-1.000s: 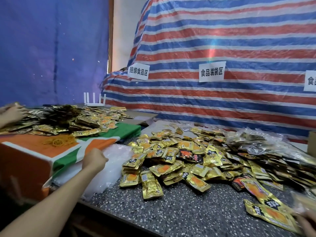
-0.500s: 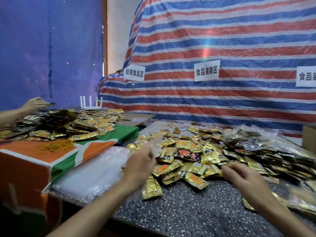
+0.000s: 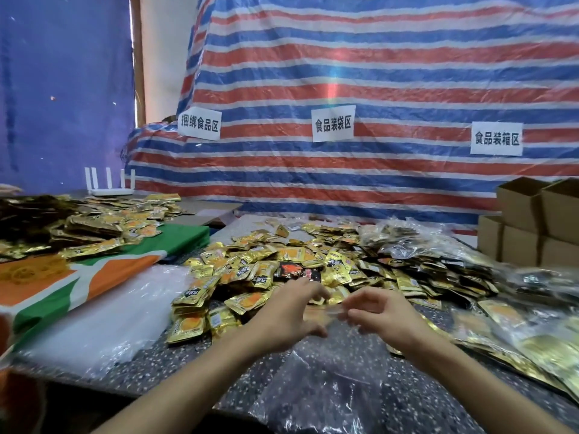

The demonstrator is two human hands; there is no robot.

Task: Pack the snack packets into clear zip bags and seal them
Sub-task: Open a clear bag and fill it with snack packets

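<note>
Over table [image 3: 188, 366], bag [image 3: 332, 380] spans left grip [image 3: 286, 317], right grip [image 3: 380, 316].

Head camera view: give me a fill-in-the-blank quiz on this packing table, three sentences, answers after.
The left hand and right hand hold a clear zip bag with ____ packets inside.
Just beyond the left hand, one ____ packet lies among gold snack packets.
Cardboard boxes stand at the table's ____ side.
Answers: no; black; right.
</note>
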